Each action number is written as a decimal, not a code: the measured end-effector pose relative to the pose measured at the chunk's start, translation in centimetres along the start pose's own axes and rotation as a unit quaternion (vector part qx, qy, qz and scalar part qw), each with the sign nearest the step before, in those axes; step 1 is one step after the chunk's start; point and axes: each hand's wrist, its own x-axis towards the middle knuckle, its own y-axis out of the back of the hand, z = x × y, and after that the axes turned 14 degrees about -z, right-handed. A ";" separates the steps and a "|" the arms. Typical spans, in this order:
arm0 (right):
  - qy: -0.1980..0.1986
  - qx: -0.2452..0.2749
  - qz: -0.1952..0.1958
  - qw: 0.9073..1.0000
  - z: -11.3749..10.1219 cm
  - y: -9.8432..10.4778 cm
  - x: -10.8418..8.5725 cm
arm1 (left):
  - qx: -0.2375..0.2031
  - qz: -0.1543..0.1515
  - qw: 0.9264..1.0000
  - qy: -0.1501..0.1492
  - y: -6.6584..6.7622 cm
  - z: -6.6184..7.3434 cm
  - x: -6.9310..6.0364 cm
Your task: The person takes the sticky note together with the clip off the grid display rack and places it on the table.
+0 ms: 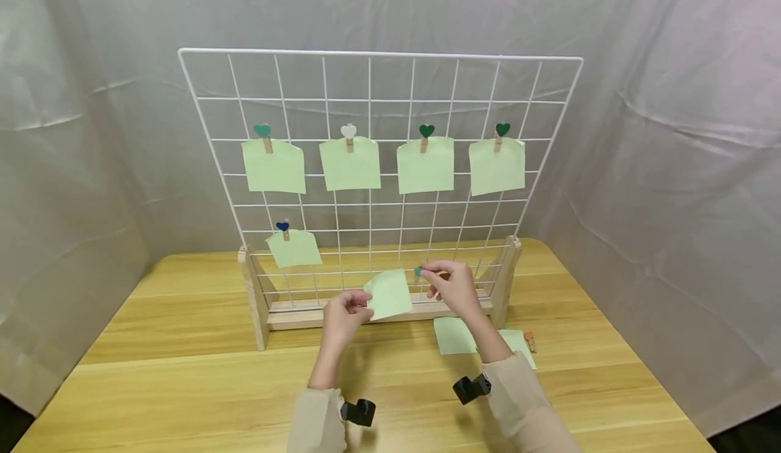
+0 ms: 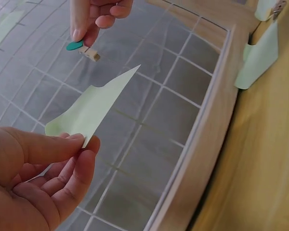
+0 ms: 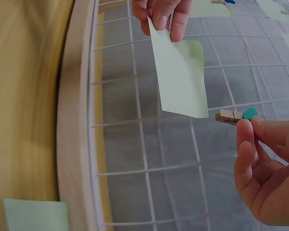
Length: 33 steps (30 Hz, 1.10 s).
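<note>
My left hand (image 1: pixel 344 314) pinches a pale green paper note (image 1: pixel 390 295) by its left edge, in front of the lower part of a white wire grid (image 1: pixel 390 205). In the left wrist view the note (image 2: pixel 94 108) looks slightly curved between thumb and fingers. To its right, my right hand (image 1: pixel 454 289) holds a small wooden clothespin (image 3: pixel 227 115) with a teal heart (image 3: pixel 250 113), pinched at the heart end between thumb and forefinger. The clothespin's tip points toward the note, and a gap separates them. Neither visibly touches the grid wires.
Four notes hang in an upper row by heart clothespins, one being a white heart (image 1: pixel 348 131). Lower left hangs another note (image 1: pixel 295 249) under a blue heart (image 1: pixel 283 226). Loose notes (image 1: pixel 453 336) and an orange clothespin (image 1: pixel 529 342) lie on the table (image 1: pixel 183 385). Wooden feet (image 1: pixel 253 297) support the grid.
</note>
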 end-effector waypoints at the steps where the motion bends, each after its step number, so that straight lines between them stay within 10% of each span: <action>1: -0.006 0.003 -0.001 1.000 0.3 0.1 -0.1 | -0.001 -0.002 1.000 0.000 -0.1 -0.1 0.0; 33: -0.126 -0.026 -0.064 0.990 6.3 1.1 -3.2 | -0.005 -0.064 0.998 0.029 -3.2 -2.4 -0.5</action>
